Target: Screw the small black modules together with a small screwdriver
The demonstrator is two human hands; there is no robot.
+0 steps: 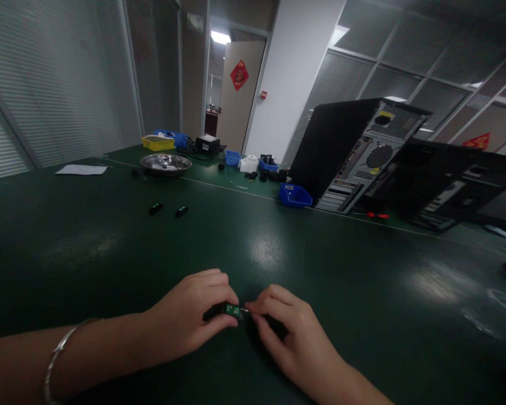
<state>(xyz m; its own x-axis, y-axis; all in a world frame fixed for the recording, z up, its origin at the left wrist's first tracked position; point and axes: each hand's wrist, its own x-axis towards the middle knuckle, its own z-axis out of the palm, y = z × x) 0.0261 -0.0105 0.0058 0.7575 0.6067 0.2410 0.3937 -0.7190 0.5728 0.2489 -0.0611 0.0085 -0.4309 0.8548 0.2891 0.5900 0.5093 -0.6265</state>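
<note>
Near the front of the green table, my left hand (198, 309) grips a small black casing with a green circuit board (233, 310) showing at its right end. My right hand (289, 320) pinches a thin, small metallic piece (245, 310) against that end of the board. Its exact kind is too small to tell. Farther off on the table lie two similar black casings, one on the left (156, 208) and one on the right (181, 211), each with a bit of green on top.
A steel bowl (166, 163) and a white paper (81, 169) stand at the far left, a yellow tray (158, 144) behind them. A blue bin (296, 195) sits beside a black computer tower (341, 146). A red-handled tool (378, 215) lies right of it.
</note>
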